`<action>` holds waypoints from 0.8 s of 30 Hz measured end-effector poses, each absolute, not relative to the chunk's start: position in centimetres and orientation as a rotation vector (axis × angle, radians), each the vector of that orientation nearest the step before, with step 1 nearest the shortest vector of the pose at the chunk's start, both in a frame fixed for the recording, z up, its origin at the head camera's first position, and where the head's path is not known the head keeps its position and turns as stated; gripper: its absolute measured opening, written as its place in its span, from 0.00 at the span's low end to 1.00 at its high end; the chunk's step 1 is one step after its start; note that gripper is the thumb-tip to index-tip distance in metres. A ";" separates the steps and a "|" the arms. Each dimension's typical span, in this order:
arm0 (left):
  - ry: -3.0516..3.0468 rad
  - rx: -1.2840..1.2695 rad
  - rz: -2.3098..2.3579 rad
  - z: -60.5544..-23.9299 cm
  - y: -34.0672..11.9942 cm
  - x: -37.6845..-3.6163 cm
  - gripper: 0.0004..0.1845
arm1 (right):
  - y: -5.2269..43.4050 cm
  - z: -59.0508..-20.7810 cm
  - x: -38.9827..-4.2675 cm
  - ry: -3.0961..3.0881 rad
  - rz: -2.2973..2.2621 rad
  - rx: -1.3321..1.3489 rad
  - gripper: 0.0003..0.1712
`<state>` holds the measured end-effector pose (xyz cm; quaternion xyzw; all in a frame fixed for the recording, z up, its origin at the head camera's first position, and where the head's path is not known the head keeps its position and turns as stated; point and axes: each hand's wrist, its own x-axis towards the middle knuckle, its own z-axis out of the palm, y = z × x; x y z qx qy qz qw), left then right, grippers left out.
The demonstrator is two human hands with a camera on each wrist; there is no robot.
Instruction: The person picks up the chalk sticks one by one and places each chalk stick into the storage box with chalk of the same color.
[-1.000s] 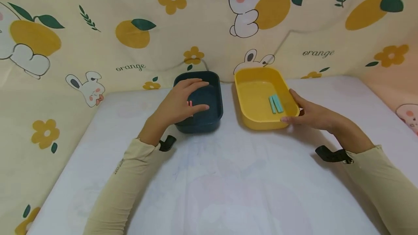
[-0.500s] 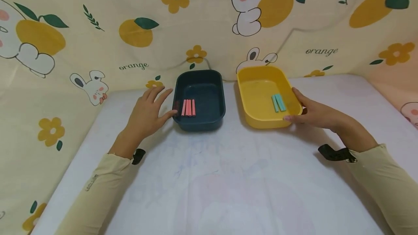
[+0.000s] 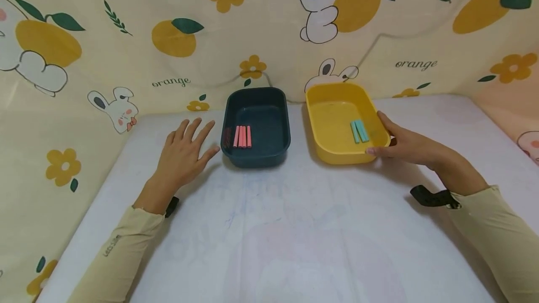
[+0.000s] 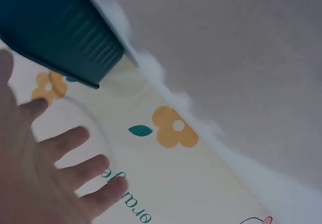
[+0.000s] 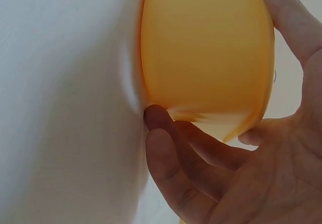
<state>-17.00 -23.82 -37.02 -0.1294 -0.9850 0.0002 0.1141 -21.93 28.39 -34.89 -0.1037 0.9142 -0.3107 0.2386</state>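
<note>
While the right hand (image 3: 406, 146) cups the yellow tray (image 3: 337, 155) so its blue sticks (image 3: 359, 131) stay put, the left hand (image 3: 183, 155) lies flat and empty beside the dark tray (image 3: 257, 155) of pink sticks (image 3: 242, 136).

Yellow bin (image 3: 337, 153) smooth matt plastic; dark bin (image 3: 257, 155) ribbed plastic; tablecloth (image 3: 294, 228) soft cloth.

Head view high, facing down; wrist views close beside bins.

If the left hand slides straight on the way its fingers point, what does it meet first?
Probably the near left corner of the dark blue plastic tray; the left hand points up and right toward it, fingers spread, though it might slip past to the printed cloth backdrop.
</note>
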 end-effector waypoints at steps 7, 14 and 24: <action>-2.945 -0.327 -0.092 -37.4 -24.1 -17.0 0.36 | 28.2 -34.8 -22.2 2.512 -0.841 -0.255 0.66; -3.005 -0.226 -0.149 -37.7 -24.7 -16.9 0.37 | 27.9 -35.1 -22.6 2.512 -0.843 -0.264 0.66; -3.051 -0.139 -0.168 -38.0 -25.0 -16.4 0.38 | 28.8 -34.1 -22.3 2.649 -0.560 -0.296 0.58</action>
